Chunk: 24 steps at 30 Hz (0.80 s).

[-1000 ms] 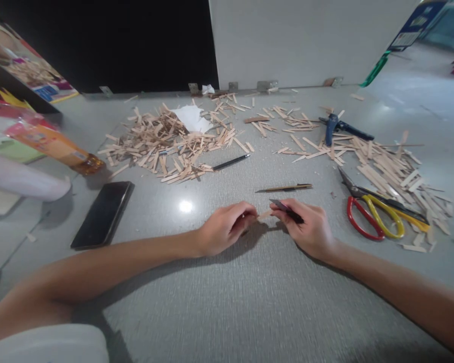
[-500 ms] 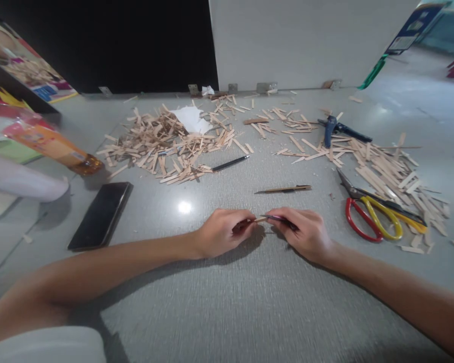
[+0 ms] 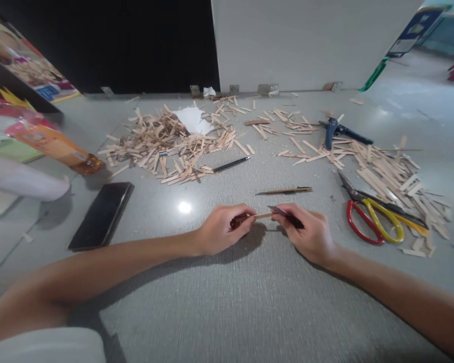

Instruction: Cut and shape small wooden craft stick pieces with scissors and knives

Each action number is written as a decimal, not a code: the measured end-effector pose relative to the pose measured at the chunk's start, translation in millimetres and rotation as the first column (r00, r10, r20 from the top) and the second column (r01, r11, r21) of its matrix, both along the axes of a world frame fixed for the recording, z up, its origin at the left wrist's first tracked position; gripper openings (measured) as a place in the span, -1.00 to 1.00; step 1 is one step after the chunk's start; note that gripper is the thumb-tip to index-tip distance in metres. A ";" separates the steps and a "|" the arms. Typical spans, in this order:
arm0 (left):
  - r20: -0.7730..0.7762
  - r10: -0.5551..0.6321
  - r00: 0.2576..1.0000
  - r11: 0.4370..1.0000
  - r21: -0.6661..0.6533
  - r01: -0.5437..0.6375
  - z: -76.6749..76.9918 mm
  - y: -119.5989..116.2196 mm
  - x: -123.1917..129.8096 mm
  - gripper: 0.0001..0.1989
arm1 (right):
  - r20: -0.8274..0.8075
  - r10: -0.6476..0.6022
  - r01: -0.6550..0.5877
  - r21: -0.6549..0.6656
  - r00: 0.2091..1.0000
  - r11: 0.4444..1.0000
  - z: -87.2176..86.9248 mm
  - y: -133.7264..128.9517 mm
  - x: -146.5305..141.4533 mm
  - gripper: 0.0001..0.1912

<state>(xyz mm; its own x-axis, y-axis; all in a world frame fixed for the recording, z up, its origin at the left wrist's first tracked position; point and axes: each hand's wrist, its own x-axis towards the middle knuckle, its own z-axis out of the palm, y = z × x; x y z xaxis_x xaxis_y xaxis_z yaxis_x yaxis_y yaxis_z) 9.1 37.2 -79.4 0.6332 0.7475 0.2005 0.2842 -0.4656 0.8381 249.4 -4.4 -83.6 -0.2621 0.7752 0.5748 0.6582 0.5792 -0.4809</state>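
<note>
Lightly held: a thin wooden strip between two hands

A slim, pale wooden strip (image 3: 263, 215) spans the gap between the left hand (image 3: 225, 229) and the right hand (image 3: 308, 231), over the worktop (image 3: 230, 302) and well forward of its back edge. The left fingers are clamped on one end of it; the right fingers are closed round a dark blade (image 3: 280, 212), and the strip's other end reaches them (whether they press on it or merely meet it, I cannot tell).

It should weigh next to nothing: stiff along its length, yet likely to snap under a hard bend. Bare wood ought to grip well, though splinters seem probable at raw ends. Best pinched on its flat faces, close to the end, clear of the blade. Similar pieces form a heap (image 3: 159, 136) toward the worktop's back edge, on the left, while others lie near the scissors (image 3: 356, 194) on the right.
</note>
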 end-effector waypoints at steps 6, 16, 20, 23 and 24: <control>0.027 0.012 1.000 0.989 -0.144 -0.008 2.0 0.8 1.4 -0.74 | -0.065 -0.042 0.041 -0.025 0.997 0.999 0.4 0.6 0.5 -0.87; 0.319 0.122 0.940 0.933 -0.361 0.002 32.0 -20.9 -0.2 -0.66 | -0.074 -0.004 -0.003 -0.099 0.997 0.995 1.5 -0.9 0.4 -0.84; 0.337 0.116 0.934 0.963 -0.268 -0.023 43.5 -29.0 -3.6 -0.72 | -0.065 0.013 -0.019 -0.093 0.998 0.996 1.0 -0.7 0.4 -0.85; 0.343 0.101 0.934 0.973 -0.228 -0.022 47.1 -31.8 -5.9 -0.73 | -0.047 0.018 -0.022 -0.076 0.999 0.997 1.2 0.8 1.3 -0.86; 0.345 0.097 0.934 0.975 -0.222 -0.020 47.8 -32.3 -6.3 -0.74 | -0.038 0.017 -0.020 -0.072 0.999 0.997 1.3 1.5 1.7 -0.86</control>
